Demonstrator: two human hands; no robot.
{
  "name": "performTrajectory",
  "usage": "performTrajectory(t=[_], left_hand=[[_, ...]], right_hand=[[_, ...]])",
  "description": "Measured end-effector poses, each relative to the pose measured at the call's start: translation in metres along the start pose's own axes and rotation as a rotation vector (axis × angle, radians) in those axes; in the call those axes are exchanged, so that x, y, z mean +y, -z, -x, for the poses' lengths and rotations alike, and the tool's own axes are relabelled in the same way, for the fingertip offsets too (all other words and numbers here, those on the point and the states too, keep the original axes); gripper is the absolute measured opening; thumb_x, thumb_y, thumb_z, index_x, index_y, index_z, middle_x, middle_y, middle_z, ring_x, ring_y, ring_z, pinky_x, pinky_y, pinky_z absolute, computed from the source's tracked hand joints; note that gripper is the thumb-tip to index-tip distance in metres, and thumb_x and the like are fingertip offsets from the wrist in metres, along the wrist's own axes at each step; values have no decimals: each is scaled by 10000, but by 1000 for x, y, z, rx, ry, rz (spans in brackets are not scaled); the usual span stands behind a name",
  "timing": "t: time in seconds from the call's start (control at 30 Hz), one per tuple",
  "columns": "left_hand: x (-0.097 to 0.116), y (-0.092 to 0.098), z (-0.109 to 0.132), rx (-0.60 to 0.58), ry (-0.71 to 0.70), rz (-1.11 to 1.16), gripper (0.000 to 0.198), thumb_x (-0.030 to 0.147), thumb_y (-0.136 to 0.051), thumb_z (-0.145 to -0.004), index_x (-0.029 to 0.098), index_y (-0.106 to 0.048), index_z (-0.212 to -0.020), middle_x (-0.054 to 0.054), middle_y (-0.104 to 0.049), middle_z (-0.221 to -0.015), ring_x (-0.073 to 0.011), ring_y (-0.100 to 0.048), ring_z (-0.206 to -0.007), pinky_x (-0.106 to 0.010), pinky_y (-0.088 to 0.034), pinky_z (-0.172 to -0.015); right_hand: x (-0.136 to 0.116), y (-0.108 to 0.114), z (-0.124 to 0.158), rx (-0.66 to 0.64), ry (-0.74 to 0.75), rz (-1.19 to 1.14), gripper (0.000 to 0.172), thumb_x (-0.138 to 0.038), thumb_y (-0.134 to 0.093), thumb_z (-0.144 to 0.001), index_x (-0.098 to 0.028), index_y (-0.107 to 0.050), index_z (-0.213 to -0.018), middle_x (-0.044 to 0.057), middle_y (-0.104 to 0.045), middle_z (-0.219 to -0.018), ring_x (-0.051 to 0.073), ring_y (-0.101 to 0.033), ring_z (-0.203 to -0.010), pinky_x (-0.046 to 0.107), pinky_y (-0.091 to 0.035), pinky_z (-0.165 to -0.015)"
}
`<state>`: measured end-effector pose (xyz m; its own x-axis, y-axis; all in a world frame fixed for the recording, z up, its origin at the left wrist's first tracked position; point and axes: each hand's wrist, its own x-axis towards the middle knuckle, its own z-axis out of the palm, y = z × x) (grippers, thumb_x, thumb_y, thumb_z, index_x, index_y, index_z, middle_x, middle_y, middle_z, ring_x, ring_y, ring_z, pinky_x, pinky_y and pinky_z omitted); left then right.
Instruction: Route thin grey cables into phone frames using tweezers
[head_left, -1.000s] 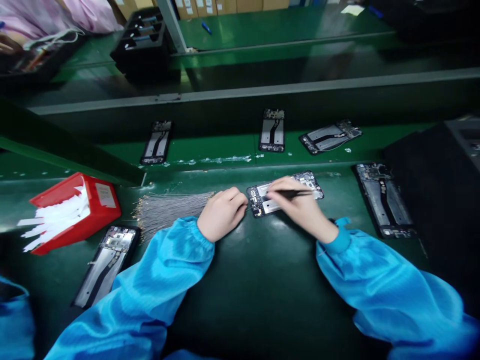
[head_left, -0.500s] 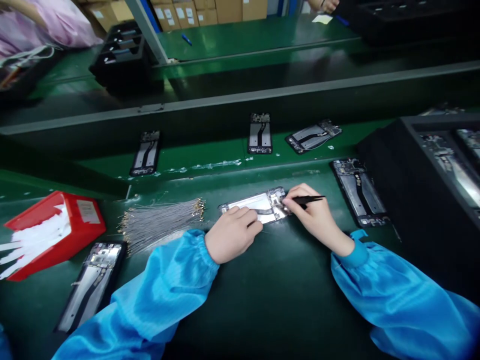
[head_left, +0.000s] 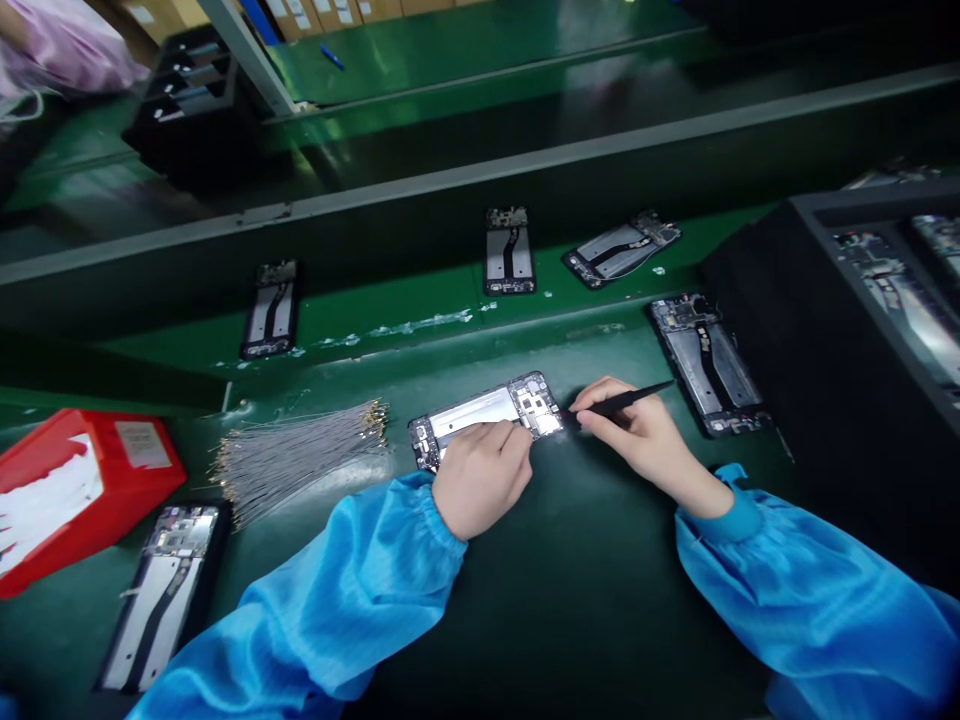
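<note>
An opened phone [head_left: 487,408] lies slanted on the green bench, its circuit board showing at the right end and a smaller board at the left end. My left hand [head_left: 484,475] is closed over its near edge, fingers bunched, hiding part of the middle. Black tweezers [head_left: 621,401] are pinched in my right hand [head_left: 634,430], just off the phone's right end. Their tips are small and dark, and I cannot tell whether they touch the phone. Left of my left hand, a bundle of thin grey cables [head_left: 300,455] with gold-coloured ends lies on the bench.
A red bin [head_left: 142,480] with white strips stands at the left, another opened phone [head_left: 161,595] in front of it. Several opened phones, one at the back [head_left: 509,250], lie along the rear ledge. A black box [head_left: 795,350] of phones bounds the right, beside an opened phone [head_left: 709,365].
My right hand and the tweezers have drawn off the phone's board to the right. The phone's left end is more exposed, and my left hand sits nearer its right half. The view has shifted.
</note>
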<state>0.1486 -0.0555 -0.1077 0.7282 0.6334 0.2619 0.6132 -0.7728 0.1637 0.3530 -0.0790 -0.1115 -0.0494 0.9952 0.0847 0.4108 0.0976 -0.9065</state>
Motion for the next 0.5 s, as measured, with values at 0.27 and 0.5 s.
performTrajectory(t=[0.27,0.5], left_hand=[[0,-2,-1,18,-66,-30,149,145,-439,-800,173,-503,-669,-3,-483,-626,-148,-462,-590,-281,-361,-560],[1,-1,0,21,-86,-33,161,135,-431,-802,168,-508,-665,-4,-476,-619,-143,-454,-585,-281,-344,-550]], right_hand=[[0,-1,0,-18,26,-16,65,-234,-546,-803,-186,-590,-810,48,-595,-822,178,-576,-782,321,-461,-673],[-1,0,0,-27,30,-36,63,-234,-555,-793,-187,-594,-808,51,-602,-823,185,-583,-791,333,-473,-688]])
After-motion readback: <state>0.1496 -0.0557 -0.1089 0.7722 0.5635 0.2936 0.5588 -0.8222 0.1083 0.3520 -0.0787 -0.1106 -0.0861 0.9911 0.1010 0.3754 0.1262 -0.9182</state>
